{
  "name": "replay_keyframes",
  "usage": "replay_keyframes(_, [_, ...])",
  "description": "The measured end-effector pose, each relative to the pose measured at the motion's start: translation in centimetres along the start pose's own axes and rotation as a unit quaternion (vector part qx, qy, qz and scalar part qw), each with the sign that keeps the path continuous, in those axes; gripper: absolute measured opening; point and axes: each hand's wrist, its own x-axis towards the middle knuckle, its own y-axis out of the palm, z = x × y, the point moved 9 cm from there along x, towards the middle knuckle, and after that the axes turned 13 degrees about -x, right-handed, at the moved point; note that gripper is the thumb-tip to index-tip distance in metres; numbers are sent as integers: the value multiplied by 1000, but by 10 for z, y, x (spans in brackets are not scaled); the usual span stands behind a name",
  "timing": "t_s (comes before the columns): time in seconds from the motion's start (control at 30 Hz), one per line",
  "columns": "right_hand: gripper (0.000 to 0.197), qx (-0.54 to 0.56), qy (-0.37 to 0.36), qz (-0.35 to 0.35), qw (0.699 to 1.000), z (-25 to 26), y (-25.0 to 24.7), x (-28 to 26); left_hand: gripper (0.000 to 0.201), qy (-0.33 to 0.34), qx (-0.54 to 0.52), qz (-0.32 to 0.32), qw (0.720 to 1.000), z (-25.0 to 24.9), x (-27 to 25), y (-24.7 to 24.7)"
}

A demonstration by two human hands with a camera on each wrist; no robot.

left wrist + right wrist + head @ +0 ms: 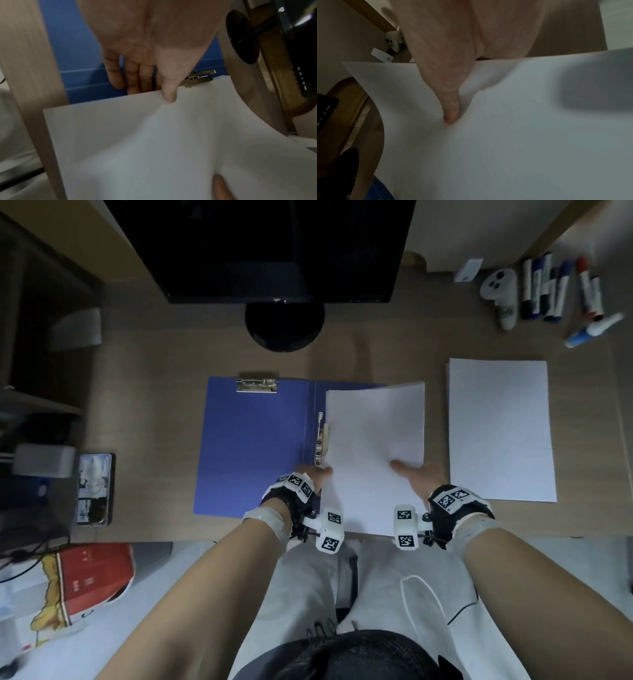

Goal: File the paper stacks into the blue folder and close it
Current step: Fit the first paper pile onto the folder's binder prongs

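Note:
The blue folder [253, 443] lies open on the desk, a metal clip [257, 385] at its top edge and a spring clamp [321, 440] beside the spine. Both hands hold a white paper stack [373, 453] over the folder's right half. My left hand [313, 475] pinches its left edge, thumb [169, 94] on top and fingers [133, 81] underneath. My right hand [419, 477] grips the right edge, thumb [452, 108] pressed into the sheet, which bows slightly. A second paper stack [500, 429] lies flat to the right.
A black monitor [274, 248] on its round base [284, 326] stands behind the folder. Several markers [555, 289] and a white controller [500, 292] lie at the back right. A phone [94, 487] rests at the left, above a red and yellow bag [82, 580].

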Motion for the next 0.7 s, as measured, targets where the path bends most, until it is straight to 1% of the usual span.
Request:
replay_keyframes(0.1, [65,-5,7,2,1000,0,7,1,15,20,20,0,1000,-5,-4,-9])
replay_keyframes(0.17, [66,2,2,2,1000,3,10,3,39,17,48,-10,999,-4,-2,-13])
replay_keyframes(0.2, [66,7,-1,2,1000,5,11,3,43,18,68,-16,997,-7,-3,-15])
replay_keyframes(0.3, [59,19,-6,5,1000,10,16,5,47,35,197,-43,979,-14,-5,-27])
replay_keyframes(0.37, [54,18,-9,-1,1000,10,18,9,47,44,245,-54,967,-19,-9,-33])
replay_keyframes(0.4, [55,16,-8,-7,1000,10,18,11,46,50,264,-52,962,-21,-7,-34])
replay_keyframes(0.43, [61,13,-2,-11,1000,9,18,12,46,55,282,-48,957,-21,-5,-34])
replay_keyframes(0.5, [82,1,14,-21,1000,9,18,12,47,52,293,-47,954,-23,-4,-35])
replay_keyframes(0.53, [88,6,20,-27,999,10,18,13,48,43,296,-44,953,-21,0,-34])
replay_keyframes(0.63, [84,67,27,-45,996,10,21,23,45,34,302,-33,952,-21,3,-30])
replay_keyframes(0.7, [79,74,30,-53,995,10,22,27,33,25,269,-42,962,-22,-3,-31])
